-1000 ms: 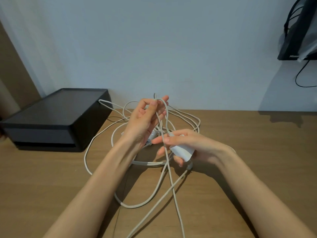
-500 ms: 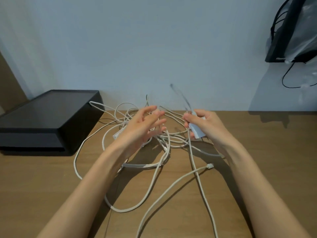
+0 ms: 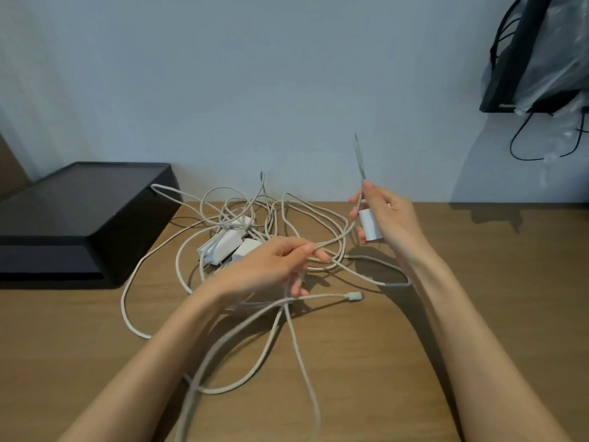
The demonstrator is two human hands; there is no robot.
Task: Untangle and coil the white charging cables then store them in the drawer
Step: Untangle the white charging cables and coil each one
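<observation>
Your left hand (image 3: pixel 271 269) pinches one cable strand (image 3: pixel 337 239); your right hand (image 3: pixel 393 218) grips one white adapter (image 3: pixel 369 226). At least two more adapters (image 3: pixel 224 244) lie tangled on the counter (image 3: pixel 484 288)

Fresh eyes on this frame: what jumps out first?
The tangle of white cables and charger blocks sprawls across the middle of the wooden desk. Just right of it, the right hand holds a white charger block raised, with a cable end sticking up, while the left hand pinches one strand. A black drawer box sits at far left.
</observation>
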